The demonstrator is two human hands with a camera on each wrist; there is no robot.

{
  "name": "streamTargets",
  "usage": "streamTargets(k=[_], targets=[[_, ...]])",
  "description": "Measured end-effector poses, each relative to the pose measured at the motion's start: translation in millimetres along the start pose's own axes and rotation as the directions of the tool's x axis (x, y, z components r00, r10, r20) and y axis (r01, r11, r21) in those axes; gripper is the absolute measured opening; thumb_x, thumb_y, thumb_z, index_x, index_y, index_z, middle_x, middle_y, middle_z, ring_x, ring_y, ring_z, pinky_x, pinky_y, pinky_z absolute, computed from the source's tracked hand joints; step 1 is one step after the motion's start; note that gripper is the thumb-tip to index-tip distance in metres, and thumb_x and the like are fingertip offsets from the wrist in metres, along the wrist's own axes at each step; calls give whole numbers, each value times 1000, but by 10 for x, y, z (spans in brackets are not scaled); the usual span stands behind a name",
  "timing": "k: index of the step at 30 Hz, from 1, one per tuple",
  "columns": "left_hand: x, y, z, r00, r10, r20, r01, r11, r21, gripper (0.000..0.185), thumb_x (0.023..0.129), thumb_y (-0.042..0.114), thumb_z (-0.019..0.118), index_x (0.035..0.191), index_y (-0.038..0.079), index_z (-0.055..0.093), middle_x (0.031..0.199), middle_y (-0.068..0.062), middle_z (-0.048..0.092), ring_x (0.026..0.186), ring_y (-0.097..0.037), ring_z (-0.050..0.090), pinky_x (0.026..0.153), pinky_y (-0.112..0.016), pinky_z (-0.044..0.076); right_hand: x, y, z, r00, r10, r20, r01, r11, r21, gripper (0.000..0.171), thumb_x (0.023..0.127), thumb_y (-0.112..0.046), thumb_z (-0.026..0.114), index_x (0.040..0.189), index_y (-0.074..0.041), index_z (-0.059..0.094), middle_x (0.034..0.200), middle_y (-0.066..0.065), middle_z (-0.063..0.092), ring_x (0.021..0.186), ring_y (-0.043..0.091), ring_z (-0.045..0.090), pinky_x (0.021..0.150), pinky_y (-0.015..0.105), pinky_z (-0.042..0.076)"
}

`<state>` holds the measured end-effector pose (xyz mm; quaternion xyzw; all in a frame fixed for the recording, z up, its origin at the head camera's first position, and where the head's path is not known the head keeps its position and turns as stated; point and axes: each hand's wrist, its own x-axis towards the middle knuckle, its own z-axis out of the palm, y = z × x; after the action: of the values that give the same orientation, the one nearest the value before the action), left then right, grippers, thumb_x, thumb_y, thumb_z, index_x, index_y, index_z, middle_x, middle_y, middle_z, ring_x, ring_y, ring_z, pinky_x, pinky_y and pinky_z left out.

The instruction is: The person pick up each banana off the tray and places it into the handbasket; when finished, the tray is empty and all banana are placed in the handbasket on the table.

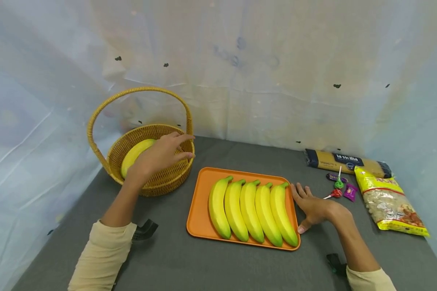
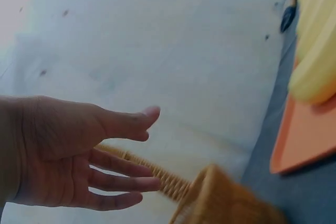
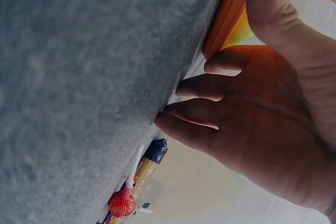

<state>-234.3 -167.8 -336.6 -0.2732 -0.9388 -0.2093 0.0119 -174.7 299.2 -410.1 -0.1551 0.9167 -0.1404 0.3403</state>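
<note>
Left hand (image 1: 159, 157) above basket (image 1: 167, 180)

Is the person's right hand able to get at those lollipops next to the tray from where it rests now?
Probably yes. The right hand lies open on the mat beside the orange tray, and the lollipops sit just past it to the right, with nothing standing between them.

Spaghetti packet (image 1: 347, 163): dark blue and yellow, lying flat at the back of the grey table (image 1: 240, 266).
Snack bag (image 1: 389, 202): yellow, just in front of the packet's right end.
Green lollipop (image 1: 339, 184): just in front of the packet.
Red lollipop (image 1: 336, 193): in front of the packet, beyond the green one.
Purple sweet (image 1: 350, 191): in front of the packet, beside the bag.
</note>
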Motion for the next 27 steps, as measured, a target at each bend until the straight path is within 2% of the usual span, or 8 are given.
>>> streamTargets(k=[3, 7, 11, 14, 16, 19, 22, 27], targets=[[12, 144, 98, 998, 39, 43, -38, 999, -34, 56, 101, 33, 69, 150, 9, 56, 132, -20, 64, 102, -30, 71, 91, -47, 59, 49, 75, 43, 1000, -16, -2, 16, 1000, 11, 149, 69, -47, 93, 166, 1, -10, 168, 38, -15, 152, 64, -15, 113, 85, 3], [56, 316, 241, 989, 67, 131, -60, 997, -57, 55, 103, 37, 66, 151, 12, 55, 121, -16, 67, 93, -24, 65, 85, -43, 57, 203, 350, 121, 999, -53, -10, 54, 999, 7, 151, 69, -51, 91, 166, -6, -15, 168, 36, -19, 151, 62, -19, 110, 86, 2], [105, 438, 405, 968, 37, 249, -27, 999, -43, 63, 103, 48, 62, 156, 16, 49, 136, -15, 65, 112, -28, 67, 97, -46, 56, 303, 543, 167, 999, -36, -6, 36, 999, -31, 153, 67, -60, 89, 167, -12, -17, 170, 30, -20, 154, 60, -18, 112, 85, 5], [134, 494, 536, 938, -4, 347, 18, 999, -38, 70, 102, 54, 61, 160, 19, 43, 153, -15, 57, 138, -36, 57, 111, -55, 49, 270, 481, 144, 1000, -1, 10, 1, 999, -36, 155, 65, -64, 87, 167, -12, -17, 172, 28, -20, 157, 57, -16, 116, 83, 9], [154, 525, 618, 914, -19, 405, 39, 998, -41, 75, 101, 56, 62, 163, 20, 39, 160, -14, 51, 147, -38, 50, 117, -58, 44, 205, 342, 102, 1000, 3, 10, -3, 1000, -31, 154, 66, -63, 88, 167, -9, -14, 172, 30, -17, 156, 59, -13, 116, 83, 9], [178, 548, 747, 891, -8, 454, 27, 999, -36, 81, 99, 56, 64, 164, 18, 35, 163, -13, 47, 148, -36, 50, 118, -55, 44, 85, 108, 10, 1000, -4, 13, 5, 1000, -27, 149, 69, -55, 89, 166, -1, -10, 169, 36, -14, 154, 63, -11, 115, 84, 9], [189, 567, 853, 879, 13, 477, 1, 1000, -30, 86, 98, 57, 66, 165, 15, 33, 161, -13, 50, 144, -34, 54, 117, -51, 46, 4, -46, -53, 1000, 17, 21, -16, 1000, -24, 146, 71, -46, 91, 165, 3, -9, 168, 38, -14, 153, 65, -12, 115, 84, 7], [182, 599, 946, 864, -6, 503, 14, 1000, -12, 91, 98, 61, 64, 167, 15, 28, 158, -16, 53, 142, -34, 55, 114, -50, 48, 76, 166, 17, 1000, -9, 20, 9, 1000, 3, 152, 68, -56, 89, 166, -2, -13, 169, 36, -17, 153, 64, -14, 112, 86, 5]])
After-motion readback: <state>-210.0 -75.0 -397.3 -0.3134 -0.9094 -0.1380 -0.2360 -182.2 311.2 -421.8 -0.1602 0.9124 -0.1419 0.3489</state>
